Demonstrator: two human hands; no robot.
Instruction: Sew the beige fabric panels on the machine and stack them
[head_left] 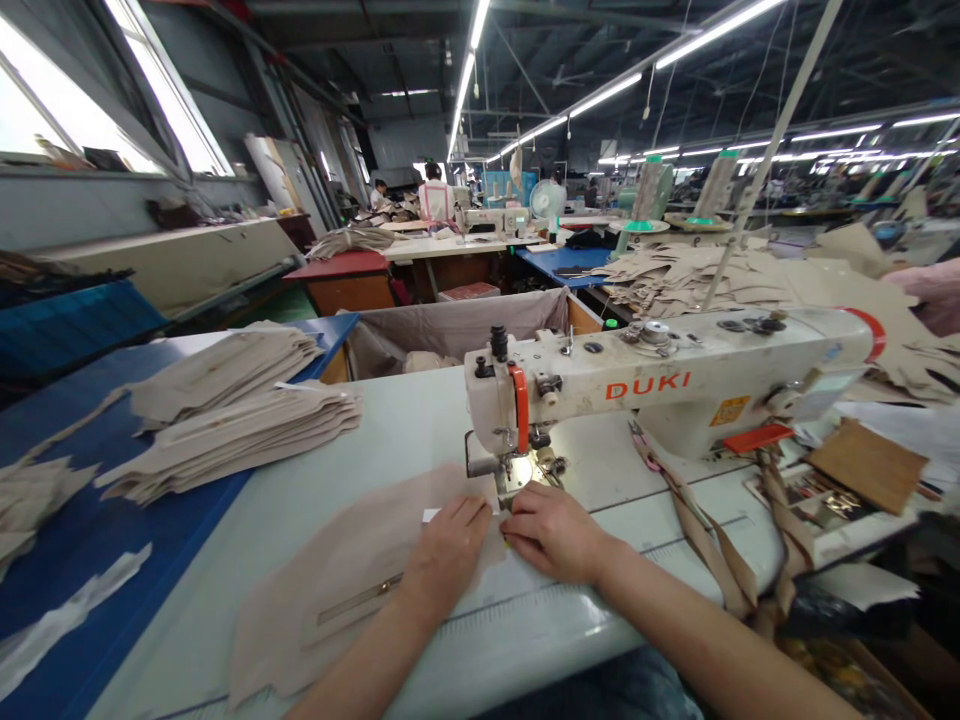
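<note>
Factory hall w/ strip lights, rows of sewing stations. Pale worktop (390, 430) carries a DUKI sewing machine (675, 385). Stacks of cut pieces (240, 420) lie to the L. Cloth-lined bin (465, 325) behind it, beige scraps inside. Fabric piece (337, 580) w/ zip lies flat under both hands. L hand (446, 555) is spread flat on it. R hand (551, 530) has fingers curled at its edge by the needle; pinching or pressing, can't tell.
</note>
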